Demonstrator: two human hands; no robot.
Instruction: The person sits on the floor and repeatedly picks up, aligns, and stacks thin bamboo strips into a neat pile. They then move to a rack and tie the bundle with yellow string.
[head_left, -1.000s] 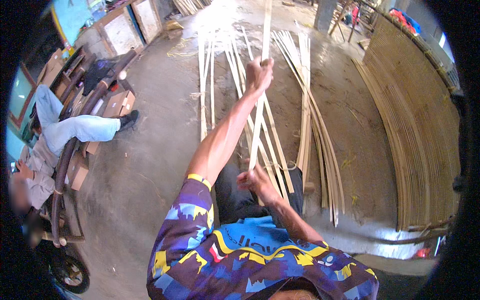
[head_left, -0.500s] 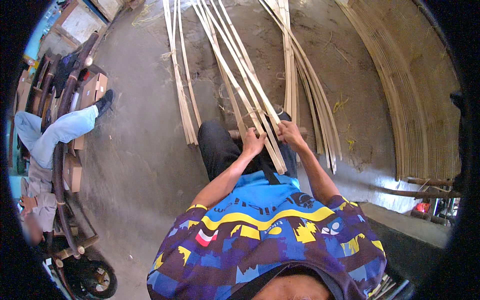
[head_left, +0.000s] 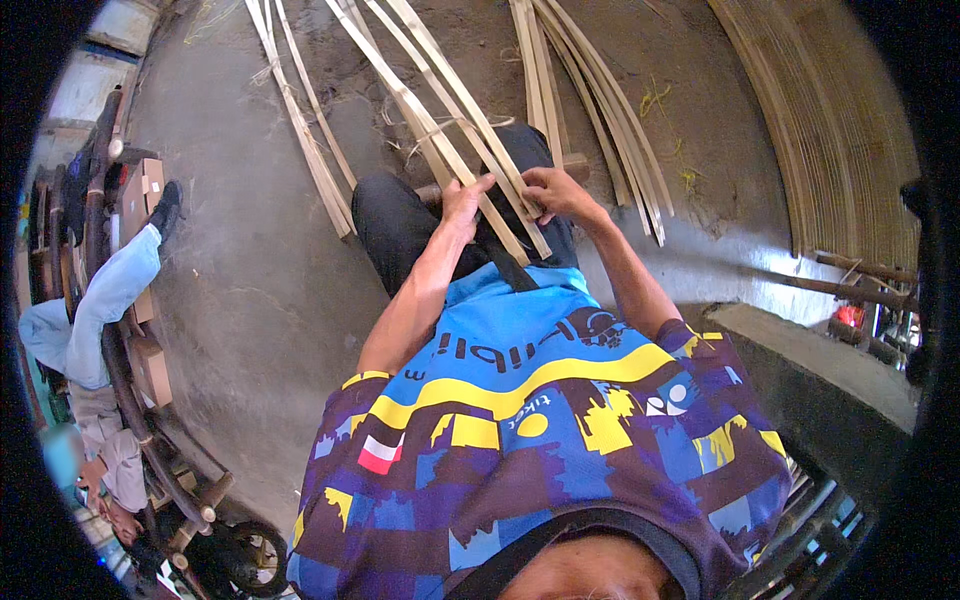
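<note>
My left hand (head_left: 463,206) is closed around long, pale bamboo strips (head_left: 420,112) that run from the far floor to my lap. The thumb points toward the right along them. On the right side of the same bundle, my right hand (head_left: 556,194) pinches other strips (head_left: 480,118), its fingers curled at their near ends. The strips lie slightly fanned between both hands, over my dark trousers (head_left: 385,215). A thin loose tie (head_left: 432,132) crosses them just beyond my hands. Exactly how many strips each hand grips is hidden by the fingers.
More strips (head_left: 303,135) lie on the floor to the left, and another group (head_left: 600,110) to the right. A large slatted mat (head_left: 800,120) stretches along the far right. A low ledge (head_left: 810,365) is at right. Someone in light-blue trousers (head_left: 112,290) sits on a bamboo bench at left.
The view has shifted, so my hands and the strips appear higher in it. My left hand still grips strips; my right hand has curled lower around the near ends.
</note>
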